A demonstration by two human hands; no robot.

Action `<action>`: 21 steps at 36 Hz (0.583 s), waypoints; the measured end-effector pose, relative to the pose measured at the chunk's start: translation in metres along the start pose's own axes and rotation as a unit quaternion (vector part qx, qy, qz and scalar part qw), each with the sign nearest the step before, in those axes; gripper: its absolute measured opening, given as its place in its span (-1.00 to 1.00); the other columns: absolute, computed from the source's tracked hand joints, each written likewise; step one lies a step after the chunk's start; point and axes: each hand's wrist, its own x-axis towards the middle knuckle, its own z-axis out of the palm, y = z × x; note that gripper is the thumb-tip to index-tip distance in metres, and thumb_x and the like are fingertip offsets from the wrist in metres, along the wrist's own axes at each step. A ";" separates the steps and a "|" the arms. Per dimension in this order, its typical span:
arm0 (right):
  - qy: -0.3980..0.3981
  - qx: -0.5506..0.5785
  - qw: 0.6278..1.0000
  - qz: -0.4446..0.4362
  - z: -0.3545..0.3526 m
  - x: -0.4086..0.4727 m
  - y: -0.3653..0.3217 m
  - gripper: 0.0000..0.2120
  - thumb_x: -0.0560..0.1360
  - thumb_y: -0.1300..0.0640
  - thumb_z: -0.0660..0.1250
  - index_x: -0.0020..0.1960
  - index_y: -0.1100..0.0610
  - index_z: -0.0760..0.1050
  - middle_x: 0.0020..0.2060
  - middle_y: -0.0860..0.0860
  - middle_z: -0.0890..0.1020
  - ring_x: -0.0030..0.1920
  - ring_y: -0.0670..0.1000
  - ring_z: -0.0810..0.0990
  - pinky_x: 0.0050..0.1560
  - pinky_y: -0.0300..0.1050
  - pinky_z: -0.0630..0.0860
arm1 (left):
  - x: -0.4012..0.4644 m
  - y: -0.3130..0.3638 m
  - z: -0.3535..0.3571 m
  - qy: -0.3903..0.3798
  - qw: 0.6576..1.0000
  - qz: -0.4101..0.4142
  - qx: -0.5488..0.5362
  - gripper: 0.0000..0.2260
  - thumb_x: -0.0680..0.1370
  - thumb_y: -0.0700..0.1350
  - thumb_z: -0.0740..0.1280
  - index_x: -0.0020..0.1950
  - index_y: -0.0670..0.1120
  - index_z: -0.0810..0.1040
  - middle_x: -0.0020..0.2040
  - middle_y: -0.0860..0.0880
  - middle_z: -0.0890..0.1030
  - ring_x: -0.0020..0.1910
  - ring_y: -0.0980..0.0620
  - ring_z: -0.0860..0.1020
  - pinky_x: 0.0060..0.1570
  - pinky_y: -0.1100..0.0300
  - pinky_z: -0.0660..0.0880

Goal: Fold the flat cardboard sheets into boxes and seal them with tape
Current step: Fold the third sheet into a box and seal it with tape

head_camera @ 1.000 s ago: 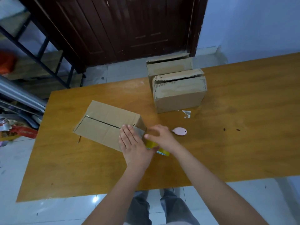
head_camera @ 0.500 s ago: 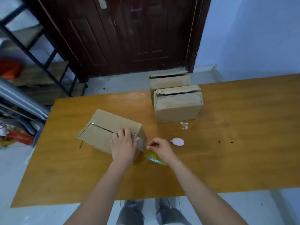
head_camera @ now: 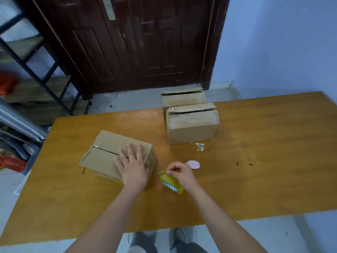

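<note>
- Across the room's middle stands the wooden table (head_camera: 264,179), carrying everything; its far edge faces a dark door (head_camera: 138,42).
- Near the far edge, two cardboard boxes sit one behind the other: the front box (head_camera: 193,127) and the rear box (head_camera: 182,98), which juts past that edge. Both are folded up, but their top flaps gape and I see no tape across them, so I judge sealing is left there. What is inside either, I cannot tell.
- Toward the left edge lies the box being worked on (head_camera: 109,152), flaps shut, with tape showing along its top seam. Its contents are hidden. I would say this seam is nearly sealed.
- The left hand (head_camera: 133,167) lies spread and flat on that box's near end, pressing the tape down.
- The right hand (head_camera: 180,172) curls around the yellow tape roll (head_camera: 171,182), just beside the box, fingertips pinching at its top.
- A small pink oval object (head_camera: 193,164) rests just beyond the right hand.
- A scrap of torn tape (head_camera: 198,146) lies at the front box's foot.
</note>
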 end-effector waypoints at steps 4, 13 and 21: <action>0.009 0.005 1.000 0.012 -0.004 0.002 -0.004 -0.73 0.37 0.39 0.44 -0.31 0.04 0.55 -0.26 -0.03 0.59 -0.20 -0.20 0.56 -0.04 -0.29 0.47 | -0.003 0.011 -0.001 -0.016 0.996 -0.068 -0.047 -0.34 0.60 0.11 0.13 0.54 -0.01 -0.19 0.53 -0.22 -0.24 0.47 -0.37 -0.18 0.43 -0.21 -0.19; 0.054 0.026 0.997 0.038 -0.011 0.010 -0.013 -0.75 0.38 0.40 0.42 -0.32 0.07 0.54 -0.32 -0.05 0.57 -0.28 -0.21 0.52 -0.20 -0.42 0.41 | -0.003 0.027 -0.011 -0.108 0.974 -0.142 -0.137 -0.37 0.63 0.05 0.02 0.52 -0.04 -0.33 0.50 -0.20 -0.36 0.44 -0.37 -0.31 0.42 -0.16 -0.24; 0.093 0.057 0.994 0.017 -0.003 0.019 -0.031 -0.76 0.36 0.46 0.40 -0.32 0.15 0.52 -0.31 0.01 0.56 -0.24 -0.10 0.51 -0.21 -0.44 0.43 | 0.000 -0.013 -0.027 0.003 0.991 0.103 -0.083 -0.37 0.56 0.25 0.04 0.53 -0.05 0.04 0.56 -0.08 -0.13 0.52 -0.13 -0.14 0.43 -0.11 -0.08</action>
